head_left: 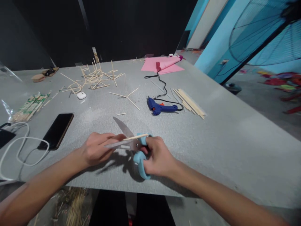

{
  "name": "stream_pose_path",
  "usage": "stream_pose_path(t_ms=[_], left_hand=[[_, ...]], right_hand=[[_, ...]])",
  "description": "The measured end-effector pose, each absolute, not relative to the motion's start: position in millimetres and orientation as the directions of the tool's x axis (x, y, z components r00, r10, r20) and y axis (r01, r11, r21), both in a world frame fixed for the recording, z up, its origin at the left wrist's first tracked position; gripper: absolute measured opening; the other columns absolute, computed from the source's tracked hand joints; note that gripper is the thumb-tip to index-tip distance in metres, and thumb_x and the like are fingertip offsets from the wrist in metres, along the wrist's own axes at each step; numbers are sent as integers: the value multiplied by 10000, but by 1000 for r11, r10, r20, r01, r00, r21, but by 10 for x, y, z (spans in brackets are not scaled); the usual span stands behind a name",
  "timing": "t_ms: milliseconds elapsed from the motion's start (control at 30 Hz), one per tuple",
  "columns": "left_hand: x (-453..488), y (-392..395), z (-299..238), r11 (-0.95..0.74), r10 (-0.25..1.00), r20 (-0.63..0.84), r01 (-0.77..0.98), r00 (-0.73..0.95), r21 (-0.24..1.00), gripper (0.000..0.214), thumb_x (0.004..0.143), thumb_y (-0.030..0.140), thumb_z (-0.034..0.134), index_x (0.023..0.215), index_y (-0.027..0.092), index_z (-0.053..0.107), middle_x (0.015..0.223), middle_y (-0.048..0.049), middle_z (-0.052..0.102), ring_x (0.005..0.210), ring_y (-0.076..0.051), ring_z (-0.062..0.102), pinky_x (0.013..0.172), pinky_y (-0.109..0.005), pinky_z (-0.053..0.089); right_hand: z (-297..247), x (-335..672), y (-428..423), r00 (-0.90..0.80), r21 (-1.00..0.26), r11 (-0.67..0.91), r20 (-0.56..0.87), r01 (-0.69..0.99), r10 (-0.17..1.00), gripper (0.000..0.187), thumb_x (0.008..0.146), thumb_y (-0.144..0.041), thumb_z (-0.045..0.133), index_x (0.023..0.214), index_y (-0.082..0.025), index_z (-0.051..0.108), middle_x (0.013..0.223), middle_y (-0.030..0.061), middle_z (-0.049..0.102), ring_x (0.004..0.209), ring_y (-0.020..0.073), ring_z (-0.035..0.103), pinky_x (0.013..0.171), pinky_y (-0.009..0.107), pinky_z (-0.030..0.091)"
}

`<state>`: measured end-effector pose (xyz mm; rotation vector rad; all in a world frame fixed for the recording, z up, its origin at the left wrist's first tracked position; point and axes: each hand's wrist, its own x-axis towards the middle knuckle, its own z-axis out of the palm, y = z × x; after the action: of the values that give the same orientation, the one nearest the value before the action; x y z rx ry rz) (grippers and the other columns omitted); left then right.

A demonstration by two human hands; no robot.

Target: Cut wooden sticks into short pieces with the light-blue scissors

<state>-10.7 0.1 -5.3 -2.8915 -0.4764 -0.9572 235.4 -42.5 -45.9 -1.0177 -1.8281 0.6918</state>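
Observation:
My right hand is closed round the light blue handles of a pair of scissors, whose blades are spread apart and point left. My left hand pinches a thin wooden stick, which runs between the blades toward the upper handle. Part of the stick is hidden behind my left fingers. Just beyond the blades lies a short cut piece of stick. Farther back, a three-legged joint of sticks rests on the grey table.
A blue glue gun with a black cord lies beside a bundle of sticks. Stick frames, a white earbud case and pink paper sit farther back. At left are a phone, a white cable and packaged sticks.

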Motion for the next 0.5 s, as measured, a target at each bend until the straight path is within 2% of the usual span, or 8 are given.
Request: stream_pose_path(t_ms=[67,200,367,500], left_hand=[[-61,1,-27,-953,224,640,304,735,-15,271,1100,178,434,1006,149,686,897,-77,799,704,-122,741,615,-193,575],[-38,-16,2,-930,235,677,363,697,-52,141,1069,170,554,1068,158,695,898,-67,813,718,-128,750,647,-206,599],[-45,-23,-14,-940,256,679,340,688,11,187,1077,139,489,1053,160,673,955,-109,821,840,-165,790,668,-236,618],[-9,-17,23,-958,216,694,288,687,13,197,1107,195,458,1073,187,653,963,-100,826,761,-152,773,629,-236,600]], right_hand=[[-480,2353,-405,-236,-793,487,427,365,873,215,671,-243,558,631,-249,346,538,-75,372,515,95,300,501,271,281],[-511,2354,-373,-241,-811,435,366,391,899,139,697,-238,608,642,-224,481,573,-52,477,541,114,405,533,279,330],[-492,2374,-376,-250,-804,420,343,420,906,106,733,-229,663,695,-213,566,608,-42,523,556,122,426,555,289,344],[-464,2390,-386,-258,-763,492,420,418,870,111,719,-225,664,707,-216,554,643,-32,532,581,129,438,565,294,334]])
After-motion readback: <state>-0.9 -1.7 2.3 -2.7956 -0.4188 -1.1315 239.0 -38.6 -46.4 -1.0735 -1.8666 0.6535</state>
